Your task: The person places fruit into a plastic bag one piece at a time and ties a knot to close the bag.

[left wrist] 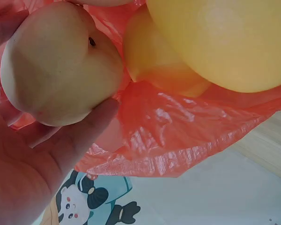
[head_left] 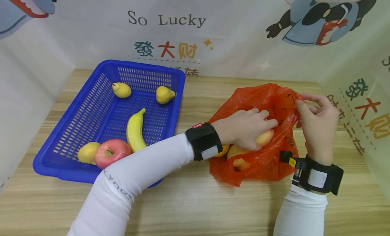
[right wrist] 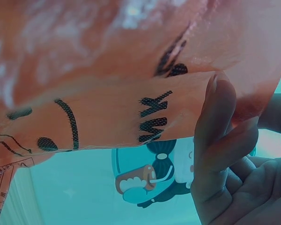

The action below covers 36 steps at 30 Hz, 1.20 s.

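Observation:
My left hand [head_left: 243, 127] reaches into the mouth of a red plastic bag [head_left: 253, 97] on the table. Its fingers are curled round a pale peach [left wrist: 61, 65], which shows partly past the fingers in the head view. Beside the peach, in the left wrist view, lie a large yellow fruit [left wrist: 229, 42] and an orange-yellow one [left wrist: 154, 56]; their kinds are unclear. My right hand [head_left: 320, 124] pinches the bag's rim between thumb and fingers at its right side, holding it up. Black print shows on the plastic in the right wrist view.
Left of the bag stands a blue plastic basket [head_left: 179, 104]. It holds a banana [head_left: 135, 129], a red apple [head_left: 112, 153], two yellow pears [head_left: 122, 90] at the back and a yellow fruit [head_left: 87, 152] near the front. A printed cloth [head_left: 231, 53] hangs behind the wooden table [head_left: 195, 202].

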### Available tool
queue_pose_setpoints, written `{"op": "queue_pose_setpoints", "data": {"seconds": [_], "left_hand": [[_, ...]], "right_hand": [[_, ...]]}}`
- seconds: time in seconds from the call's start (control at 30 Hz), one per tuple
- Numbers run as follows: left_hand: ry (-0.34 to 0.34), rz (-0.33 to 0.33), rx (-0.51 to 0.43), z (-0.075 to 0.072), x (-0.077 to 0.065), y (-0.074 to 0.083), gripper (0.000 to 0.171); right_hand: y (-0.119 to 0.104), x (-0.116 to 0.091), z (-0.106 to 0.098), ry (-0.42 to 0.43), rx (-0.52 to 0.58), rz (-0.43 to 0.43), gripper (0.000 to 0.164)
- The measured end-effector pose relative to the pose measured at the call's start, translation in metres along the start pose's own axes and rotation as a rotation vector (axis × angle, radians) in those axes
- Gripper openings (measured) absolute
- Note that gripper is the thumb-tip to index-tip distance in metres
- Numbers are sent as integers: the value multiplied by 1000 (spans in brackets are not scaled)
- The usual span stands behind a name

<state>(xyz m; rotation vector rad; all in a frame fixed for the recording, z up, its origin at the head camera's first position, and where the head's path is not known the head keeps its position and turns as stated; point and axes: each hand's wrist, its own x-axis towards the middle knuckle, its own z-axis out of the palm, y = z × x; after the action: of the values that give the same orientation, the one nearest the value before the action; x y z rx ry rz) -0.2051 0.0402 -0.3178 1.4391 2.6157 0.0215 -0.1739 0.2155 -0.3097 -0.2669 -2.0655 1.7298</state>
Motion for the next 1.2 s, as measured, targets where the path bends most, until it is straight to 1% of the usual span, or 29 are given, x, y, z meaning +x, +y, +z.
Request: {"op": "queue_pose_setpoints", "data": {"seconds": [0.23, 0.4, 0.53, 0.63, 0.73, 0.93, 1.2], "left_hand": [[-16, -25, 6, 6, 13, 3, 66], [-41, -48, 43, 8, 21, 6, 66], [-49, -50, 75, 8, 30, 10, 56], [-60, -61, 54, 8, 36, 13, 45], [-79, -87, 34, 10, 43, 15, 40], [-68, -101, 50, 15, 49, 15, 45], [-66, -135, -11, 19, 51, 15, 40]], "right_hand": [[1, 0, 0, 1, 42, 5, 12], [0, 0, 1, 0, 36, 11, 12], [0, 0, 1, 1, 23, 14, 12], [1, 1, 1, 5, 30, 19, 12], [1, 1, 2, 9, 33, 20, 12], [3, 1, 2, 17, 8, 18, 11], [3, 1, 2, 20, -31, 30, 12]]}}
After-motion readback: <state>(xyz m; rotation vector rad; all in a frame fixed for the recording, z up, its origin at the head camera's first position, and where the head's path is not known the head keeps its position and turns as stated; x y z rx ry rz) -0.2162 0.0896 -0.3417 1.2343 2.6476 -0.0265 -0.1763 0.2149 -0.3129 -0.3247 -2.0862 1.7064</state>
